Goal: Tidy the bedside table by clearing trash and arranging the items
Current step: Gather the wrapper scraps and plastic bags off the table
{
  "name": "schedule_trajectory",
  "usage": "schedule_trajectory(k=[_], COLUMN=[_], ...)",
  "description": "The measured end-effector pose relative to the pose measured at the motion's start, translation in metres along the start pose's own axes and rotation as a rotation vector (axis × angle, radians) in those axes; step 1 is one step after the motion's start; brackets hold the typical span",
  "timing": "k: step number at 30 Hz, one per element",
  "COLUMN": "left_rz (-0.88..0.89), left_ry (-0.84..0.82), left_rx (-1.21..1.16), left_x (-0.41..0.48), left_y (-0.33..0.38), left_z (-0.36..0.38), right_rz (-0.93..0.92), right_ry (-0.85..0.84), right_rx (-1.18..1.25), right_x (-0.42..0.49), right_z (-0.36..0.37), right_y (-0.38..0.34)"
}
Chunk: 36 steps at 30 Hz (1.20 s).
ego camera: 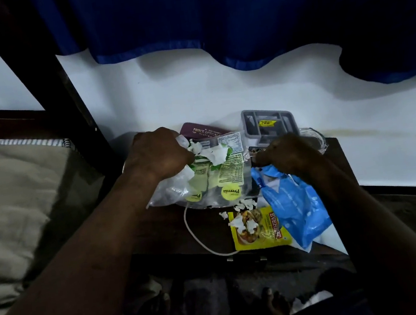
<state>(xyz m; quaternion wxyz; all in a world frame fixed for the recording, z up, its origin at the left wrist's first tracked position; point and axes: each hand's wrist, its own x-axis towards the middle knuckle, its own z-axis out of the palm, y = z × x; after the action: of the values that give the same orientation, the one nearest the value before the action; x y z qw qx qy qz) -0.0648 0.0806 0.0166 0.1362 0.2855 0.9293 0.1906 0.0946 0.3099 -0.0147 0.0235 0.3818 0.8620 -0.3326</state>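
Head view, only one angle. Dim light.

Dark wooden bedside table (164,233) sits against a white wall (218,86), with a blue curtain (207,10) hanging above. Bed with beige bedding (7,199) is to the left, dark bedpost (59,98) between bed and table.

Left hand (157,155) is over the back-left part of the table, fingers curled tight around crumpled white paper scraps (211,154) and the top edge of a clear plastic wrapper with green and yellow print (213,180). The wrapper hangs from the grip and drapes down onto the tabletop.

Right hand (290,155) is over the back-right part, fingers closed into a fist, pinching the top of a crumpled blue plastic bag (294,206). The bag trails toward the front-right edge of the table. Exact fingertip contact is hidden by the knuckles.

More torn white paper bits (243,205) lie just in front of the clear wrapper, some on top of a yellow spice sachet (258,229) that lies flat near the front edge, touching the blue bag.

A white cable (196,236) loops across the table front, from under the wrapper toward the sachet.

At the back by the wall: maroon optical case (198,132), partly under the wrapper; grey plastic tray with a yellow sticker (268,122) beside it; a clear glass item (316,136) behind the right hand, type unclear.

The person's bare feet (275,305) show on the floor below the table.
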Motion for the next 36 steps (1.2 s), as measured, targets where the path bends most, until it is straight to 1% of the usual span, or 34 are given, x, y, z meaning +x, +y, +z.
schedule_trajectory(k=[3,5,7,10,12,14,16,19,21,23,25,28,32,36], left_rz=[-0.012,-0.02,-0.017,0.001,0.009,0.0,-0.021,-0.046,-0.07,-0.083,-0.062,-0.053,-0.049,-0.071], left_ry=[-0.004,0.009,0.018,0.012,0.01,0.004,-0.004,-0.016,-0.016,-0.023,-0.075,-0.154,-0.146,-0.152], left_rx=[0.012,0.016,0.005,-0.021,-0.046,-0.069,-0.088,-0.101,-0.11,-0.107,-0.071,-0.003,0.009,0.027], left_x=[0.001,0.001,0.0,-0.001,-0.001,-0.002,-0.001,-0.001,0.0,-0.001,-0.002,-0.006,-0.002,0.003], left_y=[0.001,0.001,0.001,-0.001,-0.002,-0.004,-0.007,-0.01,-0.01,-0.011,-0.012,-0.013,-0.019,-0.028], left_z=[0.003,0.006,0.008,0.008,0.008,0.009,0.008,0.007,0.008,0.009,0.011,0.011,0.013,0.016], right_rz=[0.015,0.029,0.018,0.005,-0.034,-0.058,-0.032,0.054,0.028,-0.011,-0.031,-0.006,0.016,0.039], right_ry=[0.06,0.066,0.033,-0.014,-0.042,-0.035,-0.016,0.048,0.118,0.15,0.138,0.088,0.022,0.075], right_rx=[-0.011,-0.136,-0.242,-0.272,-0.382,-0.462,-0.424,-0.276,-0.298,-0.376,-0.43,-0.448,-0.442,-0.376], right_x=[0.007,0.01,0.012,0.018,0.019,0.017,0.016,0.014,0.009,0.003,-0.001,0.002,0.005,0.005], right_z=[0.008,0.018,0.027,0.031,0.03,0.03,0.03,0.031,0.032,0.034,0.037,0.044,0.046,0.047], right_y=[0.003,0.0,-0.004,-0.009,-0.013,-0.017,-0.018,-0.019,-0.023,-0.026,-0.029,-0.032,-0.04,-0.047])
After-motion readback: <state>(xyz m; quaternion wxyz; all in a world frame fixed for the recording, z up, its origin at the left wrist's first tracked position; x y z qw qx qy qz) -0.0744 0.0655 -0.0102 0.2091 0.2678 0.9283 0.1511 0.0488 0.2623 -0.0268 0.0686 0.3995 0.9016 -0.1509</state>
